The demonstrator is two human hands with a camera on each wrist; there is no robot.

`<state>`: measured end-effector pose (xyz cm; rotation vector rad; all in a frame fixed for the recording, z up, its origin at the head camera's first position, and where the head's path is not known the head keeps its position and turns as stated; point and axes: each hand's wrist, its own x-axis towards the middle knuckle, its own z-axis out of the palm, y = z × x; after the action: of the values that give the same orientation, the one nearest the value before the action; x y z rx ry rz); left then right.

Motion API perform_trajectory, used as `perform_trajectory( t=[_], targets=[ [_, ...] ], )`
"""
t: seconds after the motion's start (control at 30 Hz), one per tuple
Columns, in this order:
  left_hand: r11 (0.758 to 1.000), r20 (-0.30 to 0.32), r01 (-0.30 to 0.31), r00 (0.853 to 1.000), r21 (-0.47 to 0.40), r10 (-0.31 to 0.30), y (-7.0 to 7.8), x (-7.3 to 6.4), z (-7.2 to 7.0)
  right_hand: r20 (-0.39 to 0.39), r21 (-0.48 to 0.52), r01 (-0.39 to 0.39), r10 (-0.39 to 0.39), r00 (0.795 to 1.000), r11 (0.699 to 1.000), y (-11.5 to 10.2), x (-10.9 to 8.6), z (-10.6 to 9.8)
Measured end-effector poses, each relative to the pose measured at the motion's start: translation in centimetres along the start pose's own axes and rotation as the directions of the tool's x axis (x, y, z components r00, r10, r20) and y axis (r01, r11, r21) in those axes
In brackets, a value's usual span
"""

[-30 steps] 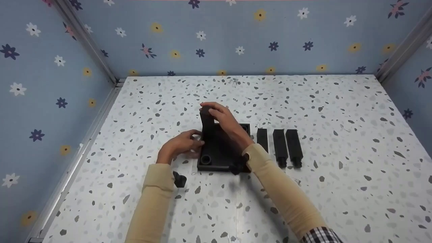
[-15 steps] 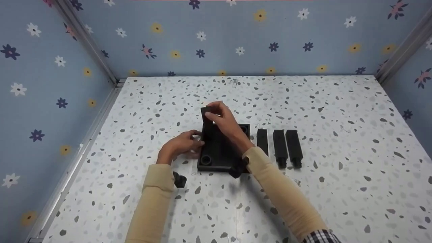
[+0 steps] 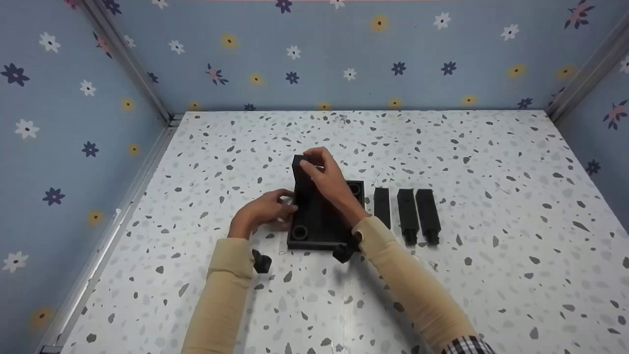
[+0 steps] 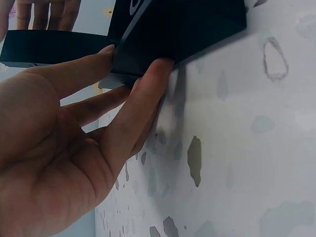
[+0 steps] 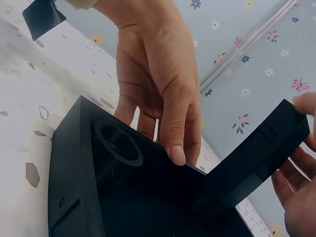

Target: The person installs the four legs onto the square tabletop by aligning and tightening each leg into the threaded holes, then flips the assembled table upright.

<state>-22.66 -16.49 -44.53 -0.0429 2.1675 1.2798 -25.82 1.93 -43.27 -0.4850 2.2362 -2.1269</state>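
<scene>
Head view: pinching black post (image 3: pixel 302 183) at upper-left corner of black base (image 3: pixel 314 245), mid-frame, with fingers of right hand (image 3: pixel 328 173); gripping base edge with left hand (image 3: pixel 265 209). Guessing mid-seating, probably needs straight push down next.

Matt plastic-looking post (image 3: pixel 299 177) gripped by the right hand (image 3: pixel 328 173), same smooth finish on the base (image 3: pixel 322 223) held by the left hand (image 3: pixel 263 209), slightly glossy tabletop (image 3: pixel 491 275) beneath the grip, matt cloth sleeves (image 3: pixel 408 280) behind, metal-looking rails (image 3: pixel 126 61) beyond
</scene>
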Motion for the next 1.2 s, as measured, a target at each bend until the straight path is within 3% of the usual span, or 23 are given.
perform_trajectory(
  t=[0.2,0.43,0.77,0.9,1.2],
  targets=[
    [1.0,0.009,0.001,1.0,-0.019,-0.001,0.0,0.0,0.0,-0.029,0.005,-0.016,0.016,0.999,1.0,-2.4,-1.0,0.0],
    [1.0,-0.005,0.001,1.0,0.006,-0.001,-0.1,0.0,0.0,-0.022,-0.026,0.074,-0.075,0.997,0.997,0.6,-0.3,0.3],
    [1.0,-0.003,0.013,1.0,-0.023,-0.013,0.2,0.0,0.0,-0.093,-0.198,0.204,-0.226,0.97,0.959,1.2,-0.1,0.8],
    [0.999,0.004,0.045,0.999,-0.024,-0.045,0.6,-0.1,0.1,-0.112,-0.228,0.211,-0.241,0.964,0.95,1.2,-0.3,1.0],
    [0.997,0.005,0.08,0.997,-0.013,-0.08,1.0,-0.1,0.2,-0.161,-0.186,0.206,-0.236,0.958,0.961,1.3,-0.3,1.5]
  ],
)
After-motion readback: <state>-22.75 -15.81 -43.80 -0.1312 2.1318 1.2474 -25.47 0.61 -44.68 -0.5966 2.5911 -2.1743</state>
